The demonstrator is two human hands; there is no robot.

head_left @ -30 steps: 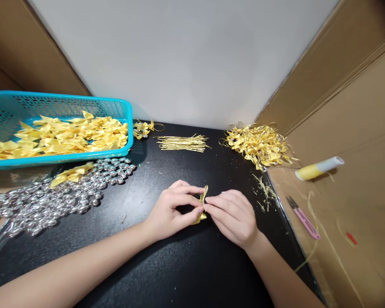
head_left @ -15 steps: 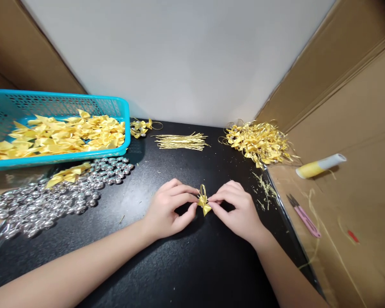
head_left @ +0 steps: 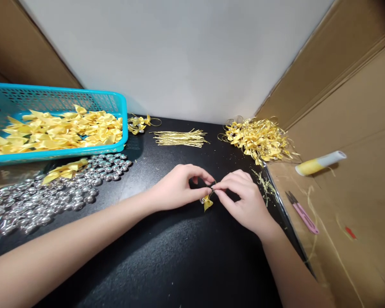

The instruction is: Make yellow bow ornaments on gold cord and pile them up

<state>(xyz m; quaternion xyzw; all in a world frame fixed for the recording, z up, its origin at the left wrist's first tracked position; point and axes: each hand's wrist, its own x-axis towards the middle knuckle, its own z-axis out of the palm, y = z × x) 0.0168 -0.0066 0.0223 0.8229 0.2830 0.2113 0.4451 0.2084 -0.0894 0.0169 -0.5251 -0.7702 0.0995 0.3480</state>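
Over the black tabletop, a small yellow ribbon bow (head_left: 207, 203) hangs just below my fingertips, with a bit of silver beside it. Thin gold cord runs from it up between both hands. My left hand (head_left: 182, 188) pinches the cord with thumb and forefinger. From the other side, my right hand (head_left: 244, 197) closes its thumb and fingertips on the cord too, touching or nearly touching the left fingertips. The fingers hide most of the cord, so I cannot tell how it is looped.
A blue basket (head_left: 123, 128) of yellow bows stands left, behind silver beads (head_left: 51, 203). Gold cords (head_left: 181, 138) lie at the back. Finished-looking bows (head_left: 259, 139) are heaped back right, near cord scraps (head_left: 266, 186). Pink thread snips (head_left: 303, 214) and a tube (head_left: 321, 163) lie on cardboard at right.
My fingers have shifted from the bow's sides up to its cord. The bow now dangles lower beneath them, and the upright loop seen before is mostly covered by my hands.
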